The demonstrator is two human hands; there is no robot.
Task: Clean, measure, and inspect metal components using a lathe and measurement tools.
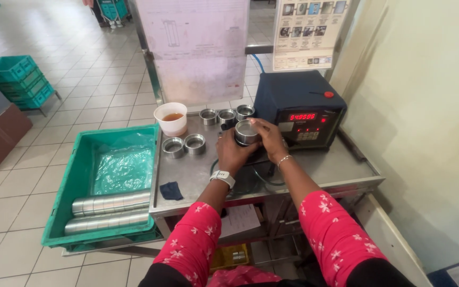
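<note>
Both of my hands close around one short metal ring (246,131) over the steel table (197,172). My left hand (233,154), with a white watch on the wrist, grips it from the near left. My right hand (270,137), wearing a thin bracelet, covers its right side. The ring sits just in front of a dark blue box (299,106) with a red number display. Three similar rings (226,115) stand in a row behind it, and two more rings (184,145) stand to the left.
A white cup of brown liquid (171,119) stands at the table's back left, a small dark cloth (171,191) near its front edge. A green crate (75,183) on the left holds two rows of stacked rings (110,211) and plastic sheet. Paper sheets (197,48) hang behind.
</note>
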